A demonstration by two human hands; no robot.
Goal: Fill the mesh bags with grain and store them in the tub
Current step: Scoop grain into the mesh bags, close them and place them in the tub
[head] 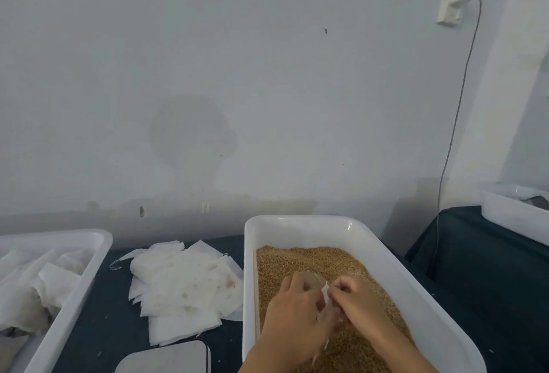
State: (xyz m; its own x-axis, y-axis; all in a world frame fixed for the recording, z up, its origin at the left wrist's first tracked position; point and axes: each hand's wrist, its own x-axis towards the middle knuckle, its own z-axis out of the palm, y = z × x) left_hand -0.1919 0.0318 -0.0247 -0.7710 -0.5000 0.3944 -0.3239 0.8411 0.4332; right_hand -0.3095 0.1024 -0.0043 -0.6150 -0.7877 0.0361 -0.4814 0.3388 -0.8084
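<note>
A white tub [395, 265] in front of me holds brown grain [309, 259]. Over the grain, my left hand [294, 310] and my right hand [359, 301] both hold one small white mesh bag [325, 295], each gripping a side of it; most of the bag is hidden between the fingers. A loose pile of empty mesh bags [184, 286] lies on the dark table to the left of the grain tub. Another white tub [74, 292] at the far left holds several white bags.
A flat grey scale [166, 357] sits at the table's near edge, just left of the grain tub. A third white tub [511, 215] stands on a separate dark surface at the far right. A cable hangs down the wall behind it.
</note>
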